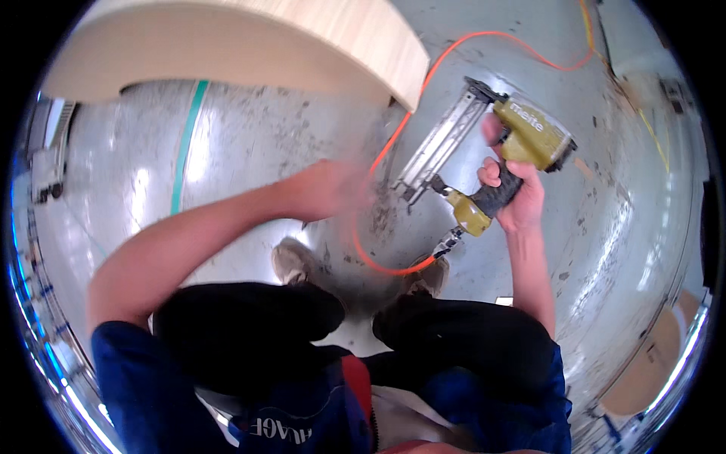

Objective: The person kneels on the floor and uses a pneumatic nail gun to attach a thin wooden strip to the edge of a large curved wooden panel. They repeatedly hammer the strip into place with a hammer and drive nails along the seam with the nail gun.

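Note:
An olive-and-black pneumatic nail gun (538, 135) is in my right hand (523, 198), whose fingers wrap round its dark grip. Its long silver magazine (442, 144) slants down toward the middle of the view. From a metal coupling at the handle's end runs an orange air hose (408, 269). My left hand (333, 189) hovers left of the magazine, apart from the gun and close to the hose's loop. Motion smears its fingers, so I cannot make out their pose or whether they hold anything.
At the upper left stands a large curved wooden piece (355, 38) with a pale wood-grain edge. The hose passes its right corner. A green stripe (185, 147) crosses the scuffed grey floor (249, 136). Brown board (643, 371) lies at the lower right. My shoes (291, 261) are below the hands.

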`<state>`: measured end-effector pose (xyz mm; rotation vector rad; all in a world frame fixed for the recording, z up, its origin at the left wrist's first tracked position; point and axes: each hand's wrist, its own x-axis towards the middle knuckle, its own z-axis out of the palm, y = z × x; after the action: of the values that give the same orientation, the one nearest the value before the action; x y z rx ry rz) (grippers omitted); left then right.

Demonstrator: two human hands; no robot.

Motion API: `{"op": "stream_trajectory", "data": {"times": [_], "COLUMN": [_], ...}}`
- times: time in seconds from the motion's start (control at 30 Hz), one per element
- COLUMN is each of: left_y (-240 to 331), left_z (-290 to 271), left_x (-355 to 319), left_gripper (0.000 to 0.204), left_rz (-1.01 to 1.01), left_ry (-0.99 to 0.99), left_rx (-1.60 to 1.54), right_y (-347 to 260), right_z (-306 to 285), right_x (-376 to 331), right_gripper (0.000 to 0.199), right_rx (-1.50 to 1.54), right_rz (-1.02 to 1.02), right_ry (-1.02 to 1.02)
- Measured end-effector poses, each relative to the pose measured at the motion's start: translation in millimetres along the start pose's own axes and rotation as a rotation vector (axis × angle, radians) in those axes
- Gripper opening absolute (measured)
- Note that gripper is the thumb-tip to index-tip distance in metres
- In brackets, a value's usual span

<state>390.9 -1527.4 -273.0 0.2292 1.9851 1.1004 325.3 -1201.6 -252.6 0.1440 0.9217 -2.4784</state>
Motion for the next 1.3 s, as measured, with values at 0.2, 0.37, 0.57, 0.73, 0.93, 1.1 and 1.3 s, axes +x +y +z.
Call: {"op": "stream_trajectory", "data": {"times": [0.2,0.37,0.57,0.73,0.93,1.1,1.3], "left_y": [-117.4,-183.3,-184.6,-185.2,-188.1,-187.9,-188.2], "left_z": [10.9,76.3,108.4,94.1,90.8,91.9,92.2], "left_x": [-90.5,-71.7,-56.5,-49.9,-46.3,-46.8,-46.5], "left_gripper": [0.057,0.057,0.042,0.043,0.043,0.045,0.045], "left_rz": [-0.334,-0.275,-0.212,-0.202,-0.208,-0.196,-0.197], "left_ry": [0.158,0.454,0.796,0.857,0.835,0.838,0.831], "left_rx": [0.625,0.509,0.367,0.417,0.424,0.462,0.463], "right_y": [-15.9,-11.8,2.9,10.1,11.6,11.3,10.7], "right_z": [26.7,30.3,30.7,35.5,34.9,28.2,25.5], "right_x": [-0.9,33.0,41.1,64.4,64.6,66.7,66.9], "right_gripper": [0.062,0.052,0.054,0.054,0.053,0.053,0.054], "right_rx": [-0.301,-0.546,-0.461,-0.438,-0.413,-0.364,-0.369], "right_rz": [0.262,0.389,0.336,0.369,0.361,0.373,0.381], "right_ry": [0.212,0.421,0.315,0.248,0.248,0.221,0.209]}}
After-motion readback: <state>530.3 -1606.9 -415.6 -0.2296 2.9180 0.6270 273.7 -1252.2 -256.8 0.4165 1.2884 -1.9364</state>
